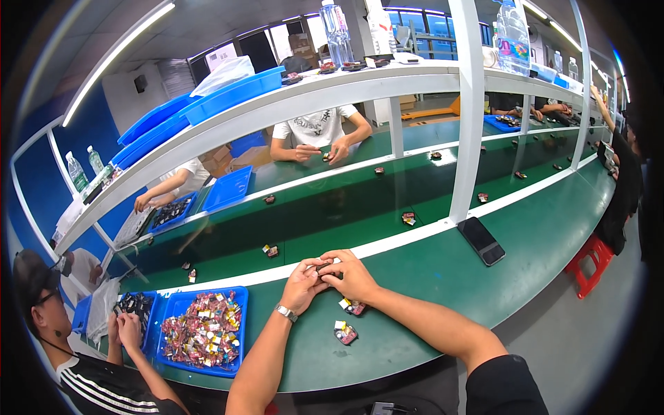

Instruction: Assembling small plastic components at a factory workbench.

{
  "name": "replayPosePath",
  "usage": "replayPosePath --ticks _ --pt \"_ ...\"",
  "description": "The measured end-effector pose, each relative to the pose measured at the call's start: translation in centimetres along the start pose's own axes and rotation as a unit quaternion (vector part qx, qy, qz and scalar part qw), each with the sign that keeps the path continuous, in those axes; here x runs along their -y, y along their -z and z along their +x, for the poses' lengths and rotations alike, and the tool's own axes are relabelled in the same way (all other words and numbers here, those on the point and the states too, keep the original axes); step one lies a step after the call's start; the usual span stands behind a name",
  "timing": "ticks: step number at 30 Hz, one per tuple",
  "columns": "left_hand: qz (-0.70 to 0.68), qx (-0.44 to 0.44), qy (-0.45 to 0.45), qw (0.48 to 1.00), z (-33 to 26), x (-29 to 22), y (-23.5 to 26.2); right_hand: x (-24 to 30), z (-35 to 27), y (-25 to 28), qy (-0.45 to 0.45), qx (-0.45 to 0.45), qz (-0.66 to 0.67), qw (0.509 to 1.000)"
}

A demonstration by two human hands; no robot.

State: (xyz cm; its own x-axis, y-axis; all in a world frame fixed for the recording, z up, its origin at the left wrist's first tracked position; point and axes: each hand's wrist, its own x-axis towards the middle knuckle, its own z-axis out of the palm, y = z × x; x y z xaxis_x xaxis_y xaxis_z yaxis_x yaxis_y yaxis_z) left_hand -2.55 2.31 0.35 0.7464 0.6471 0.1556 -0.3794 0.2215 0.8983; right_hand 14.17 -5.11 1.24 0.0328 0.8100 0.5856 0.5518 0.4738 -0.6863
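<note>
While holding a small dark piece [322,268] up between both hands, near the white strip [387,243] along the green table [429,290], hides most of it behind the fingers. Has the left hand [300,286] half cupped, with fingers bent inward and thumb and fingertips closed on the piece from the left. Has the right hand [353,276] bent over it from the other side, with thumb and forefinger drawn into a narrow pinch on it. Cannot tell its exact shape. Wears a watch [286,312] on the left wrist.

Has one board [353,306] lying just below the right wrist, partly hidden by that arm, and a second board [345,333] just beside the first, nearer the lower edge. Has a black phone [482,242] well to the right, near a white post [467,138]. Has a blue tray [245,325] to the left, heaped with red, white and yellow parts [200,328].

Looks across to a dark green belt [332,221], dotted with more boards [270,250] spaced well apart. Faces a person [318,130] in a white shirt beyond it. Shares the near side with a person in a striped top [104,384], hands together beside black parts [135,302]. Sees bottles [337,34] on a white shelf [387,79] above.
</note>
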Motion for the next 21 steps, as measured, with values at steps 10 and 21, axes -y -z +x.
replayPosePath --ticks 10,21 --pt "0.020 -0.023 -0.011 0.999 0.10 0.40 -0.19 -0.47 0.17 -0.23 0.026 -0.010 0.018 0.999" --pt "0.035 -0.041 -0.011 0.998 0.30 0.52 -0.07 -0.53 0.03 -0.44 0.011 0.002 0.025 1.000"
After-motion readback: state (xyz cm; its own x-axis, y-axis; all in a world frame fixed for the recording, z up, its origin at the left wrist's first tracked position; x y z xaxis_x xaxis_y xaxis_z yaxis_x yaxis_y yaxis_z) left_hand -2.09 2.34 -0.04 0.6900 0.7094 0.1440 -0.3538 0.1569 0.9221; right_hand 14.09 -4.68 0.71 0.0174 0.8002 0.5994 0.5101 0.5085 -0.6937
